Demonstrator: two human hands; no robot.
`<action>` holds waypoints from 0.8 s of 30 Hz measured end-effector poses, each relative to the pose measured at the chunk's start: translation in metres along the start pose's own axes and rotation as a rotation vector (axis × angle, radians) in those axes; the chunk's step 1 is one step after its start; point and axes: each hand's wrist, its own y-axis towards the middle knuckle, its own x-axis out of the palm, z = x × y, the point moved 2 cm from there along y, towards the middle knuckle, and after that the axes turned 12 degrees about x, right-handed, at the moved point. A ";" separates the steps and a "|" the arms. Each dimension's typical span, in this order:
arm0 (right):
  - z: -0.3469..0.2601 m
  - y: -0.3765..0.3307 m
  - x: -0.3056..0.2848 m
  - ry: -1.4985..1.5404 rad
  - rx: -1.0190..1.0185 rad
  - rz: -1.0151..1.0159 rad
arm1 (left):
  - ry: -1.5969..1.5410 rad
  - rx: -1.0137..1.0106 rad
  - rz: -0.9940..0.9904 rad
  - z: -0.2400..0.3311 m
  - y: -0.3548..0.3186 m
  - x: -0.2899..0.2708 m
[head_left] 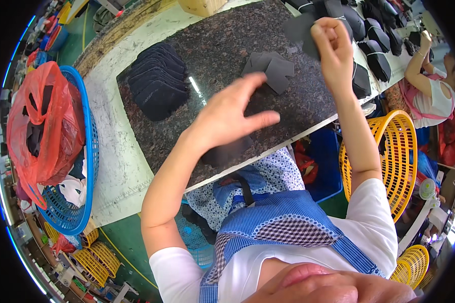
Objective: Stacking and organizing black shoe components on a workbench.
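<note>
My right hand (332,48) is raised over the dark speckled stone slab (227,35) and pinches a thin dark grey fabric piece (299,29) between its fingers. My left hand (230,115) hovers open over the slab, fingers spread, just above another dark piece (226,151) lying near the slab's front edge. A small heap of grey fabric pieces (270,67) lies between the two hands. A fanned stack of black pieces (157,81) rests on the slab to the left.
A blue basket (81,151) with a red plastic bag (43,121) sits at the left. A yellow basket (399,151) stands at the right. Rows of black pieces (376,38) lie at the far right, where another person (429,91) works.
</note>
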 end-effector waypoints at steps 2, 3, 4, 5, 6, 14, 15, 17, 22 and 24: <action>-0.017 -0.026 0.022 -0.258 -0.095 -0.181 | -0.138 0.094 0.348 0.001 -0.001 -0.013; -0.018 -0.037 0.032 -0.277 -0.125 -0.295 | -0.250 0.162 0.499 0.004 -0.001 -0.018; -0.019 -0.046 0.044 -0.182 -0.100 -0.379 | -0.386 0.108 0.459 0.010 -0.002 -0.022; -0.020 -0.052 0.052 -0.071 -0.006 -0.397 | -0.371 0.103 0.464 0.012 -0.005 -0.025; -0.023 -0.057 0.059 0.080 0.124 -0.416 | -0.469 0.007 0.510 0.012 -0.009 -0.029; -0.028 -0.070 0.094 -0.178 -0.057 -0.325 | 0.364 0.216 0.810 0.028 -0.052 -0.026; -0.033 -0.074 0.099 -0.153 -0.186 -0.414 | 0.227 0.215 0.728 0.033 -0.051 -0.021; -0.036 -0.079 0.105 -0.041 -0.126 -0.513 | 0.174 0.229 0.738 0.028 -0.054 -0.022; -0.040 -0.083 0.110 -0.016 -0.164 -0.572 | -0.024 0.191 0.767 0.018 -0.067 -0.026; -0.040 -0.085 0.110 -0.080 -0.198 -0.558 | -0.011 0.157 0.755 0.017 -0.070 -0.025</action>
